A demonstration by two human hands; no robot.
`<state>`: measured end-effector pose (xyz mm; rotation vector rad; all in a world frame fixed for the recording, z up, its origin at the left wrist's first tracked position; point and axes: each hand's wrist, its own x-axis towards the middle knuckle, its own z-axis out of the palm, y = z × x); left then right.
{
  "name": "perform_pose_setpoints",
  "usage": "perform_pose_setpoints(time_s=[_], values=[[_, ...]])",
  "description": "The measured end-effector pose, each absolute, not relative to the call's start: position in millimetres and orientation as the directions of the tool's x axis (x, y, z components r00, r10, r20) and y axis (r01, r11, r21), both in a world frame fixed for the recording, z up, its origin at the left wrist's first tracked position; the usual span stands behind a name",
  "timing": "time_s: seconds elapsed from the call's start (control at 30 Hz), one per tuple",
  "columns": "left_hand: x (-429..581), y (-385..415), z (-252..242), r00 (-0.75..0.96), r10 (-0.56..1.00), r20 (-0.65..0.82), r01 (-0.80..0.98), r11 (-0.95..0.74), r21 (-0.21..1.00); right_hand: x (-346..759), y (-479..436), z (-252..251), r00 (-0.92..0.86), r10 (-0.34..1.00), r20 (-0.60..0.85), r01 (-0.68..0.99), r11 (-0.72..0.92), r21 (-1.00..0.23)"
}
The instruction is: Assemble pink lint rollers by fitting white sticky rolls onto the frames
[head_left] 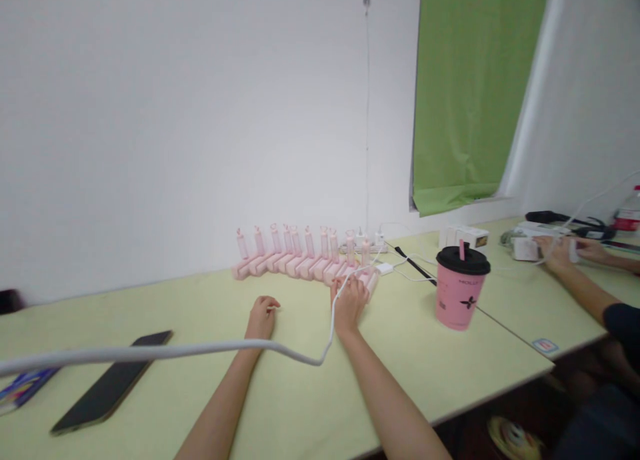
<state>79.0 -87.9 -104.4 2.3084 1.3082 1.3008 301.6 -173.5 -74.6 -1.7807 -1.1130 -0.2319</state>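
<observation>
A row of several pale pink pieces (300, 263) stands near the wall, each with a clear upright tube on a chunky base. At the row's right end, the curled fingers of my right hand (350, 303) are on one of the bases; the fingertips are partly hidden. My left hand (261, 318) rests on the table in front of the row, apart from it. Its fingers are bent together towards the right, and a tiny pale bit shows at their tips, too small to name. A white cable (210, 347) crosses the view in front of both forearms.
A pink cup with a black lid (461, 293) stands to the right. Behind it are a white box (464, 236) and a power strip with cables (385, 248). A dark phone (113, 383) lies at left. Another person's hands (557, 252) hold a white item at far right.
</observation>
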Motion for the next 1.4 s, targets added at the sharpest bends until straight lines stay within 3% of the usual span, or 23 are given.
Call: perform_pose_setpoints(time_s=[0.2, 0.53, 0.77, 1.0, 1.17, 1.3, 1.4], values=[[88.0, -97.0, -99.2, 0.281, 0.770, 0.573, 0.660, -0.589, 0.467, 305.9, -173.7, -83.1, 0.703, 0.487, 0.518, 0.675, -0.228, -0.702], [98.9, -108.8, -96.9, 0.427, 0.747, 0.509, 0.680, -0.637, 0.363, 327.1, -162.4, -92.1, 0.771, 0.478, 0.422, 0.598, -0.314, -0.737], [105.0, -114.0, -94.0, 0.486, 0.753, 0.444, 0.697, -0.640, 0.323, 327.7, -161.8, -98.7, 0.707, 0.584, 0.399, 0.635, -0.277, -0.721], [108.2, -117.1, -87.3, 0.485, 0.776, 0.404, 0.684, -0.624, 0.377, 291.9, -163.1, -87.1, 0.820, 0.518, 0.245, 0.402, -0.214, -0.890], [112.7, -117.4, -95.9, 0.457, 0.786, 0.416, 0.616, -0.617, 0.489, 258.1, -167.9, -84.6, 0.777, 0.618, 0.121, 0.302, -0.197, -0.933], [118.2, -117.5, -104.5, 0.439, 0.787, 0.433, 0.567, -0.617, 0.546, 233.9, -180.7, -82.4, 0.685, 0.710, 0.163, 0.321, -0.093, -0.942], [119.5, -116.4, -108.3, 0.451, 0.775, 0.443, 0.544, -0.632, 0.552, 232.2, -190.3, -73.8, 0.745, 0.640, 0.190, 0.322, -0.095, -0.942]])
